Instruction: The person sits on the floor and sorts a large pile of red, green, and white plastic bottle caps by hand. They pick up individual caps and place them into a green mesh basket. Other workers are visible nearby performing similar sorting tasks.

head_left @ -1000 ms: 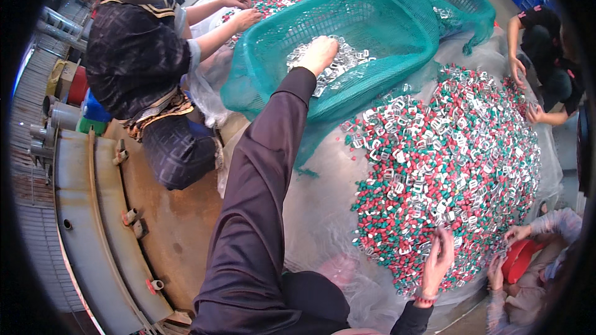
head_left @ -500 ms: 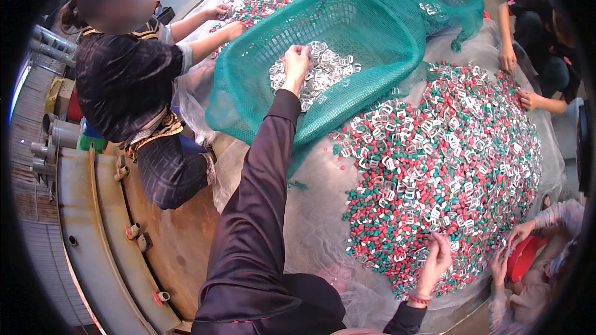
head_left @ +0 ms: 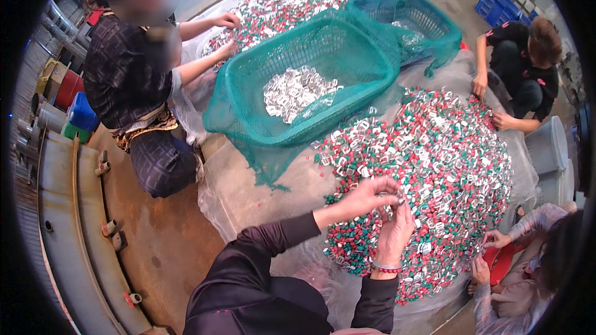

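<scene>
Over the near side of a big pile of red, green and white plastic pieces [head_left: 428, 180] mixed with silvery metal buckles, my two hands meet. My left hand [head_left: 365, 198] reaches in from the left, its fingers closed against the fingertips of my right hand [head_left: 395, 236]. The right hand points upward, fingers bent together, a red bead bracelet at its wrist. Something tiny between the fingertips is too small to make out. Farther off, a green basket [head_left: 366, 80] lined with green netting holds a heap of metal buckles [head_left: 295, 94].
A second netted green basket [head_left: 403, 15] stands behind the first. Another pile [head_left: 292, 6] lies at the back on clear sheeting [head_left: 239, 167]. Other people sit around: one at left [head_left: 127, 74], one at far right [head_left: 521, 68], one at near right [head_left: 528, 273], one partly seen behind.
My left hand has left the buckles in the basket and come back to meet my right hand, which moved up and left. The view has shifted slightly.
</scene>
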`<state>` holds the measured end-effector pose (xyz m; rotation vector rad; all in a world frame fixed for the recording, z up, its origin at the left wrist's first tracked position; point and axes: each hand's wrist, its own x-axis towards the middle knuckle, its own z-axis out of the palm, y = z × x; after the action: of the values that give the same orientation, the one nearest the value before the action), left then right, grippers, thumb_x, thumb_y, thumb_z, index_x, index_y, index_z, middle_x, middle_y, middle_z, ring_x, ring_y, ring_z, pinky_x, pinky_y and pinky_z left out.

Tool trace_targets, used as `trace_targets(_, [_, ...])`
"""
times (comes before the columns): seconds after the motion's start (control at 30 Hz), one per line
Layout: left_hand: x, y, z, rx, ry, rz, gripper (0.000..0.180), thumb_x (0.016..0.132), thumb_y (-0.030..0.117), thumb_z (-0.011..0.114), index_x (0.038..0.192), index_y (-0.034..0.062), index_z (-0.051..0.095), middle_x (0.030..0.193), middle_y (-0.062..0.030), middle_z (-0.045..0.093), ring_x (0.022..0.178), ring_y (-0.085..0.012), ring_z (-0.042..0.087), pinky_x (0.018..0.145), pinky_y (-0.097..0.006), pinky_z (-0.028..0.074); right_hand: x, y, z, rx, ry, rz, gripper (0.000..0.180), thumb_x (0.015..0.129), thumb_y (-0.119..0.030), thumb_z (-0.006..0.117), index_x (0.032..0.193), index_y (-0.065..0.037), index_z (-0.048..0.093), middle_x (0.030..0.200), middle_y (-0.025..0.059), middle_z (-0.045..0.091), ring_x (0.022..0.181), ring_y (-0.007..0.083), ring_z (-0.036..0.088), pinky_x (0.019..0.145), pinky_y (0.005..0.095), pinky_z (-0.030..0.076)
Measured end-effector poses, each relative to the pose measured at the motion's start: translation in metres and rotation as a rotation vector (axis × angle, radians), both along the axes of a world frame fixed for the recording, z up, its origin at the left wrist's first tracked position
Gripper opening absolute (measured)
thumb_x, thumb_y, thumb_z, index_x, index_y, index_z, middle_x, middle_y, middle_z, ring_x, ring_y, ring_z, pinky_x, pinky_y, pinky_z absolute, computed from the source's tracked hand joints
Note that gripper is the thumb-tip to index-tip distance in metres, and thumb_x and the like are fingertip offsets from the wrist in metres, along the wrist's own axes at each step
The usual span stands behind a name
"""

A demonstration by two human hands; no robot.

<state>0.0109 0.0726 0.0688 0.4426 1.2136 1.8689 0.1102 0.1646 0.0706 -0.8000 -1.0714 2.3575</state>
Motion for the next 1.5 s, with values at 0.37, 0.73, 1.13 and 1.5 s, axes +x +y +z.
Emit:
trace_targets(0.37, [0.057, 0.0, -0.029, -0.391, 0.948, 0.336, 0.038, 0.083, 0.014, 0.065, 0.117, 0.0042, 0.053, 0.109, -0.012, 0.05, 0.108, -0.0313, 0.045, 0.096, -0.043, 0.037, 0.055, 0.002, -0.025, 0.223, -0.081, 0.082, 0.029, 0.096, -0.006, 0.056, 0.123, 0.004, 0.057, 0.111, 0.008, 0.063, 0.096, 0.0131, 0.061, 0.081, 0.0267, 0.053])
trace_targets(0.73, [0.055, -0.006, -0.008, -0.36, 0.811, -0.13, 0.032, 0.087, 0.011, 0.063, 0.118, 0.0026, 0.061, 0.095, -0.0151, 0.067, 0.084, -0.0324, 0.065, 0.074, -0.041, 0.052, 0.064, 0.023, -0.031, 0.415, -0.364, 0.147, 0.013, 0.09, -0.002, 0.063, 0.102, 0.0, 0.059, 0.076, 0.0005, 0.061, 0.063, 0.004, 0.051, 0.054, 0.0188, 0.04])
trace_targets(1.13, [0.046, -0.007, -0.006, -0.32, 0.196, -0.091, 0.013, 0.093, 0.005, 0.061, 0.104, -0.0014, 0.058, 0.098, -0.0073, 0.066, 0.089, -0.0128, 0.064, 0.078, -0.028, 0.054, 0.069, 0.026, -0.013, 0.092, -0.118, 0.127, 0.021, 0.087, 0.002, 0.065, 0.107, 0.004, 0.061, 0.092, 0.01, 0.068, 0.077, 0.0141, 0.066, 0.064, 0.0245, 0.054])
trace_targets(1.5, [0.047, -0.033, -0.022, -0.514, 0.495, -0.305, 0.018, 0.097, 0.02, 0.059, 0.093, 0.0028, 0.061, 0.069, 0.0044, 0.052, 0.065, -0.0024, 0.047, 0.055, -0.022, 0.039, 0.079, -0.015, -0.02, 0.237, -0.282, 0.214, 0.028, 0.091, 0.001, 0.059, 0.119, -0.001, 0.061, 0.087, -0.002, 0.056, 0.073, 0.0036, 0.054, 0.063, 0.0181, 0.045])
